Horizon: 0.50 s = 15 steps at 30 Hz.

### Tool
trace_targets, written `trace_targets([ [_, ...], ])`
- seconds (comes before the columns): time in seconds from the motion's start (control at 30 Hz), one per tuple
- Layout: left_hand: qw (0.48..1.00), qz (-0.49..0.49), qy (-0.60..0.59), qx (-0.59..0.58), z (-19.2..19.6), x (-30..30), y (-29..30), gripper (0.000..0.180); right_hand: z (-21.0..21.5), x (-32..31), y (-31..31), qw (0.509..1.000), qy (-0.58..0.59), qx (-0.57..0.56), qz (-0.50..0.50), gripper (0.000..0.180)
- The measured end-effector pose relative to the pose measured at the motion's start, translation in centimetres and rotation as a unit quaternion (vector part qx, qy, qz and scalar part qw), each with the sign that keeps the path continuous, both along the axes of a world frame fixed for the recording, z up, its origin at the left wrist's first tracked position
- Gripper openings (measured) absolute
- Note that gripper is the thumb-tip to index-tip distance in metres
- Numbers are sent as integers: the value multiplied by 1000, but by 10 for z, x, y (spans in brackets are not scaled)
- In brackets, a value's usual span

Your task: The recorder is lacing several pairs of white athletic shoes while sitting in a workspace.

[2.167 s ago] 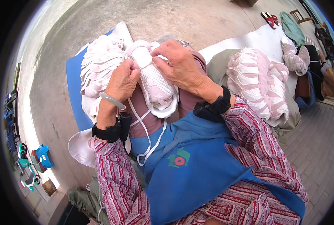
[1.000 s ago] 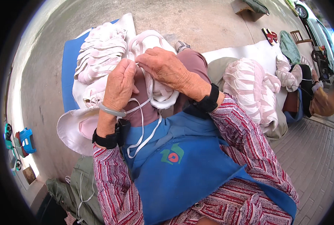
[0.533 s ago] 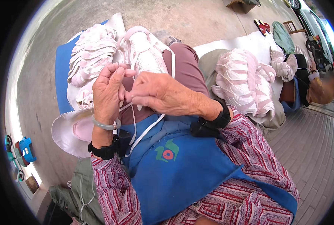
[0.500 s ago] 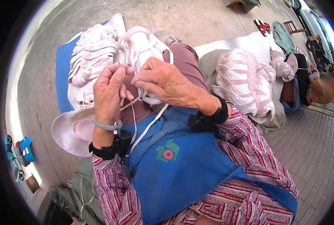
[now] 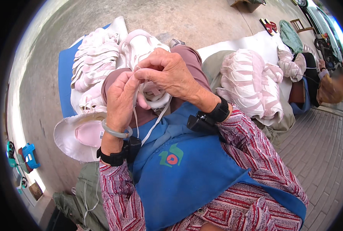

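Nearest, a blue apron; beyond it, left hand and right hand meet — fingertips pinched on a white lace — above a white-and-pink shoe upper over mauve trousers. Further off: stacked uppers, concrete floor.

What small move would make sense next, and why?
Perhaps draw the white lace snug with the right hand: its fingers meet those of the left hand over the shoe, apparently pinching lace, while loose lengths hang toward the blue apron.
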<state>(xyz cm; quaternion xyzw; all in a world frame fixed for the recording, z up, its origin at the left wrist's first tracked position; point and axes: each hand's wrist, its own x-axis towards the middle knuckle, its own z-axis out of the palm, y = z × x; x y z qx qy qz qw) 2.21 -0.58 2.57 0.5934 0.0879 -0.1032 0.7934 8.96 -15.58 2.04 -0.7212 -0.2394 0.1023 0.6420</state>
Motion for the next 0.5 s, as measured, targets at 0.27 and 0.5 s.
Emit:
trace_targets([
  [0.27, 999, 9, 28, -17, 15, -14, 2, 26, 7, 7, -2, 999, -1, -3, 38, 15],
  [0.5, 898, 140, -242, -338, 123, -73, 101, 5, -18, 11, -46, 959, -227, -145, -85, 13],
])
